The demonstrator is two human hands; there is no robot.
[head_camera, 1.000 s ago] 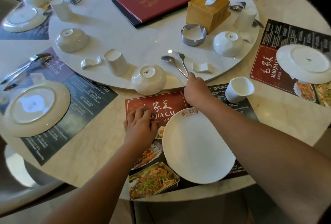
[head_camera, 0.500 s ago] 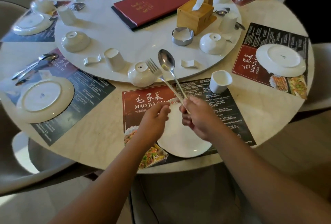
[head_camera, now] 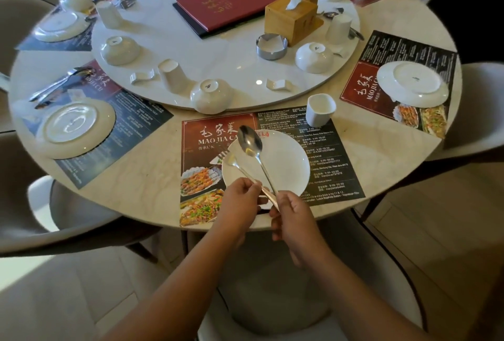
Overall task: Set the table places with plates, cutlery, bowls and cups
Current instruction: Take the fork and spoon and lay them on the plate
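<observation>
My left hand [head_camera: 240,199] and right hand [head_camera: 293,210] are raised over the near edge of the white plate [head_camera: 283,160], which I take as my landmark; it sits on the dark placemat [head_camera: 327,160] at the near edge of the round marble worktop [head_camera: 136,196]. My left grip is pinched, fingertips on the handle of the fork [head_camera: 231,159], whose tines reach out over the plate's left rim. My right grip is curled round the handle of the spoon [head_camera: 251,143], and the spoon's bowl stands up over the plate's far-left rim. The two handles run in together just above the plate's near rim, in the small space between my hands; I cannot tell whether they touch there. Neither piece of cutlery lies on the plate. Beyond the plate and to its right, a white cup [head_camera: 320,110] stands upright on the far edge of the same placemat. Beyond the plate and to its left, a white bowl [head_camera: 210,95] sits upside down on the rim of the raised turntable [head_camera: 218,27]. Straight beyond the plate, also on the turntable, lies a small white chopstick rest [head_camera: 278,84]. Far to the plate's right a second plate [head_camera: 414,84] lies upside down on its own placemat, and far to its left a third plate [head_camera: 73,128] does the same.
</observation>
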